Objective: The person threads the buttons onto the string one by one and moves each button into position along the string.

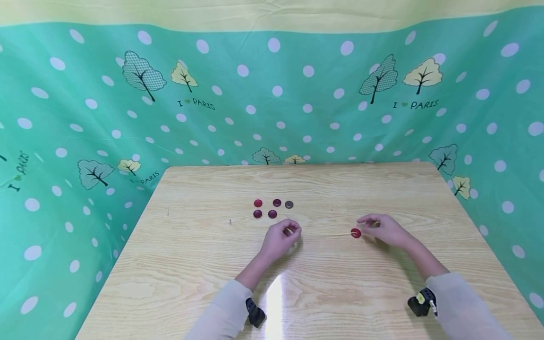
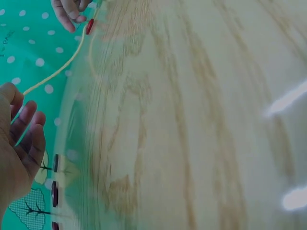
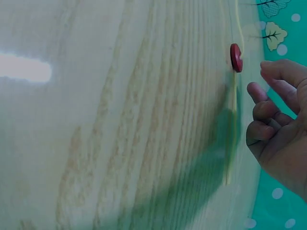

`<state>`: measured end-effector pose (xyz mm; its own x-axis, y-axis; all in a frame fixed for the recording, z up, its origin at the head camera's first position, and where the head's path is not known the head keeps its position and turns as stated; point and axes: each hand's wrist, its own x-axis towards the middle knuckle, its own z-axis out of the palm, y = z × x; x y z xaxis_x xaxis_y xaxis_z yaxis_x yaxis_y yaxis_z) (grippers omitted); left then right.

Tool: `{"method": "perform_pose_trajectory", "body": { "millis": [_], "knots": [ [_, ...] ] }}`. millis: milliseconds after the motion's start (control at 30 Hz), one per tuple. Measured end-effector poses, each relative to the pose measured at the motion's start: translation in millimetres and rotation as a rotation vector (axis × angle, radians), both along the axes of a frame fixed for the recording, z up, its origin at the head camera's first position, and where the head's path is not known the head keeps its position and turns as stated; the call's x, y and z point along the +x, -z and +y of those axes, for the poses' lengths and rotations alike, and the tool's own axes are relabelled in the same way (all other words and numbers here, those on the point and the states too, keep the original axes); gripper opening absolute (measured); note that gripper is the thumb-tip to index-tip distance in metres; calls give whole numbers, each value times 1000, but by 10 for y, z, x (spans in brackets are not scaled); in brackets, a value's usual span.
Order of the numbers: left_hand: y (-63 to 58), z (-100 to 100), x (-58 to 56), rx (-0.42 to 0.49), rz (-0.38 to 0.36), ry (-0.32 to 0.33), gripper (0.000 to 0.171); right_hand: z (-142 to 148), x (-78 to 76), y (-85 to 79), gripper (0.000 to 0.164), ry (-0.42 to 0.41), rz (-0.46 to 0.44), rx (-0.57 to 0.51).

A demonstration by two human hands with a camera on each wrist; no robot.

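Observation:
My left hand (image 1: 280,240) pinches a pale yellow cord (image 2: 56,76) between thumb and forefinger, its other fingers loosely bent. From there the cord runs across to a red button (image 1: 355,233) and through it. In the right wrist view the button (image 3: 235,58) stands tilted at the tabletop, and a doubled length of cord trails past it. My right hand (image 1: 384,230) is just beside the button, thumb and forefinger apart with nothing between them.
Beyond my left hand lie several loose buttons: a red one (image 1: 258,203), a grey one (image 1: 289,204) and dark purple ones, such as this purple button (image 1: 272,214). The wooden table (image 1: 191,264) meets a green dotted cloth (image 1: 238,94) at its back and sides.

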<state>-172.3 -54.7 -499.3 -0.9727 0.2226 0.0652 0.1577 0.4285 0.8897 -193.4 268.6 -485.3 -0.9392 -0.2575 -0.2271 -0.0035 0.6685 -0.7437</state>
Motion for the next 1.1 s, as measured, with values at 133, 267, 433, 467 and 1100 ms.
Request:
{"method": "perform_pose_trajectory", "body": {
  "millis": [133, 267, 433, 467, 1100],
  "knots": [
    [5, 7, -9, -6, 2, -3, 9, -1, -13, -37, 33, 10, 22, -4],
    [14, 8, -13, -7, 10, -1, 8, -6, -17, -62, 33, 10, 38, -5],
    [12, 5, -11, -10, -7, 0, 9, -16, -17, -41, 34, 10, 33, -19],
    [10, 4, -10, -11, -7, 1, 9, -21, -14, -26, 35, 8, 26, -25],
    [27, -25, -3, -1, 32, 0, 9, -150, -2, 120, 31, -11, 35, 1]
  ]
}}
